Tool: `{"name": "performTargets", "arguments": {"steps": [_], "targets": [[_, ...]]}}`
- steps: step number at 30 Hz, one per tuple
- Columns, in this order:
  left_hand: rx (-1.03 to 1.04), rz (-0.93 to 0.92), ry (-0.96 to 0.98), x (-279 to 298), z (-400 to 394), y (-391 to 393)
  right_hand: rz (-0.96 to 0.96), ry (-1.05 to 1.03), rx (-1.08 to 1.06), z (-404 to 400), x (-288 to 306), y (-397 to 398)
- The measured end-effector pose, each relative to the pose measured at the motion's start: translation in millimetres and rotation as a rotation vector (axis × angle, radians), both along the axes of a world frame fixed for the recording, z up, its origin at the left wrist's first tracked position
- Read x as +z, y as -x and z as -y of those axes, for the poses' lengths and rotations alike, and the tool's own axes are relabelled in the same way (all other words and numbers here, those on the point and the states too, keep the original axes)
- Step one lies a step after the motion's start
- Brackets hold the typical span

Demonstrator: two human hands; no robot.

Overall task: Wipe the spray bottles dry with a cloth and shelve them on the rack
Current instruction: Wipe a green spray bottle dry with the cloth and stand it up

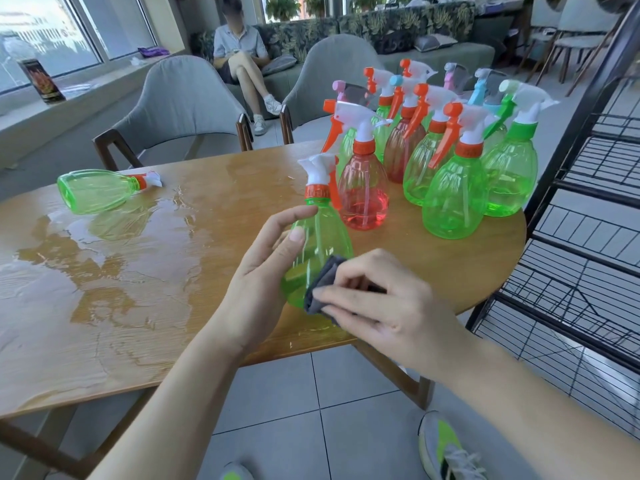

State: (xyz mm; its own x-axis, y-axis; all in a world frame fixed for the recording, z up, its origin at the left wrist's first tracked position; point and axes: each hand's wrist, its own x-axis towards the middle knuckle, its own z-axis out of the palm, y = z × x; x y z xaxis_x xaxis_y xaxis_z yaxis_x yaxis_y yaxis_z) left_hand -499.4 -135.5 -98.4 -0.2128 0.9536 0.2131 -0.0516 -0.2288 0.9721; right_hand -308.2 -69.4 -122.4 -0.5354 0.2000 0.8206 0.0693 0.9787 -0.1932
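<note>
Two hands work mid-frame: the left hand [266,271] wraps around a green spray bottle [320,244], and the right hand [388,306] pinches a grey cloth [323,289] against its lower side.

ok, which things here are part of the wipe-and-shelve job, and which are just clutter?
Job:
- green bottle, held by left hand
- grey cloth, pinched in right hand
- standing bottles
- tipped-over bottle
- wire rack

Lying about:
- grey chairs
- dark can on the sill
- seated person
</note>
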Motion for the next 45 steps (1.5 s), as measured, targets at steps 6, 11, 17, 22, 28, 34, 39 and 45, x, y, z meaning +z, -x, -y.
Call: {"name": "performTargets", "arguments": {"steps": [6,11,17,22,28,34,39,45], "targets": [[0.020,-0.038,0.001,-2.6,-1.7,4.6,-0.004,-0.038,-0.018,-2.0,-7.9,-4.4],[-0.098,0.074,-0.004,-1.6,2.2,7.2,-0.048,0.040,-0.015,-1.4,-11.3,-5.0],[-0.157,-0.003,-0.036,-4.1,3.7,10.7,-0.200,0.241,-0.155,-11.4,17.4,4.9],[-0.204,-0.008,-0.027,-8.1,2.2,15.6,-0.199,0.358,-0.135,-18.4,19.6,3.5],[-0.113,-0.012,-0.040,-7.5,-1.0,12.2,-0.168,0.192,-0.101,-7.6,3.2,3.9],[-0.164,-0.038,-0.023,-4.5,0.5,12.2,-0.218,0.210,-0.147,-11.8,12.3,6.4],[-0.143,0.046,-0.015,-3.0,1.4,6.5,-0.066,0.073,-0.033,-0.6,1.4,3.5],[-0.046,0.032,-0.011,-2.4,-0.3,6.8,0.024,-0.063,-0.006,0.0,-9.0,-0.6]]}}
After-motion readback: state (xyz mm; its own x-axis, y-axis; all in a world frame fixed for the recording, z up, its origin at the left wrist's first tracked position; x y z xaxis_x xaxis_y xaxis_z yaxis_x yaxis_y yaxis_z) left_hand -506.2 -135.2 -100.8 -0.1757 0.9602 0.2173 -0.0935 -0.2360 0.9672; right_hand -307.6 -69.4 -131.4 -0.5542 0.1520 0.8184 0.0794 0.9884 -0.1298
